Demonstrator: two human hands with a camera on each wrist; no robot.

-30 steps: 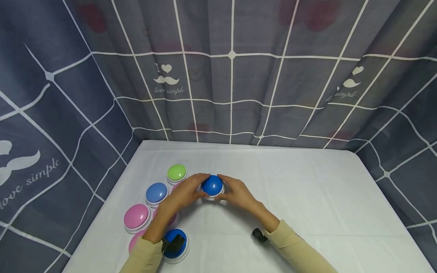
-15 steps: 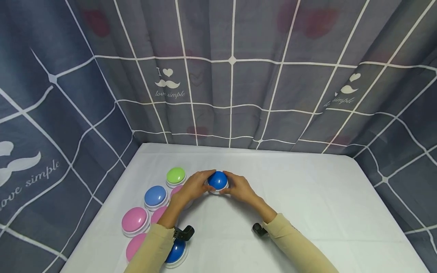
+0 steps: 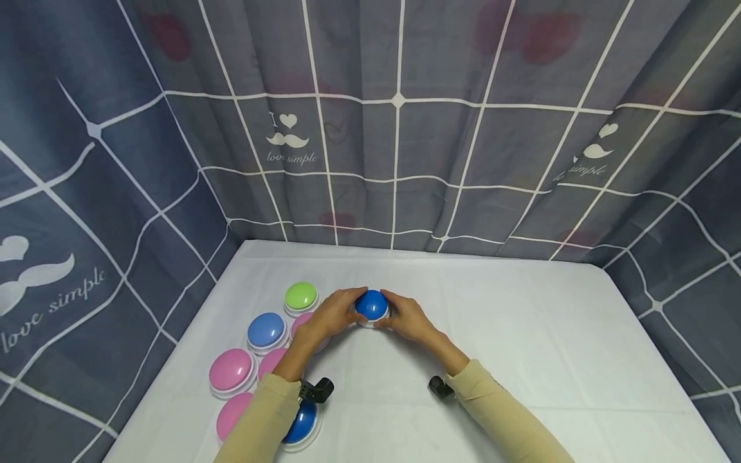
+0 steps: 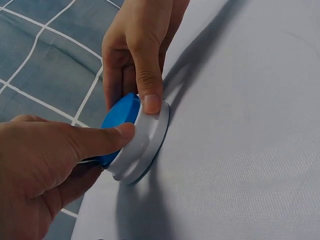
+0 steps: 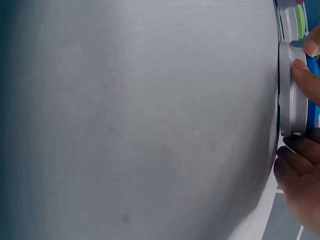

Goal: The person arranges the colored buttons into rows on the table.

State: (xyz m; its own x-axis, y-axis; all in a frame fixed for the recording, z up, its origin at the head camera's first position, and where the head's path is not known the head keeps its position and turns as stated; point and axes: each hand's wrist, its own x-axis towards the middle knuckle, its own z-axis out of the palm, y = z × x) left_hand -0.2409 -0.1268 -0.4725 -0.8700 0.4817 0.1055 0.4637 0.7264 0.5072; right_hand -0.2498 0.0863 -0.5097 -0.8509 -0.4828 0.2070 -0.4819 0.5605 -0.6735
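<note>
A push button (image 3: 371, 304) with a glossy blue dome and a round white base sits toward the back middle of the white table (image 3: 492, 334). From its left side, my left hand (image 3: 334, 313) grips it between thumb and fingers. My right hand (image 3: 408, 316) holds the opposite side the same way. In the left wrist view, both thumbs press on the white base (image 4: 142, 145), below the blue dome. The base shows side-on at the right edge of the right wrist view, with part of the dome hidden by fingers.
Left of the hands stand several similar buttons: a green one (image 3: 300, 296), a light blue one (image 3: 265, 330), pink ones such as the front-left one (image 3: 230, 369), and a dark blue one (image 3: 302, 424) partly under the left sleeve. Grey checked curtains (image 3: 359, 141) rise behind the table.
Both hands have moved the blue button slightly right and away from me during the first half second. Since then, hands and button look nearly still. The view has shifted a little.
</note>
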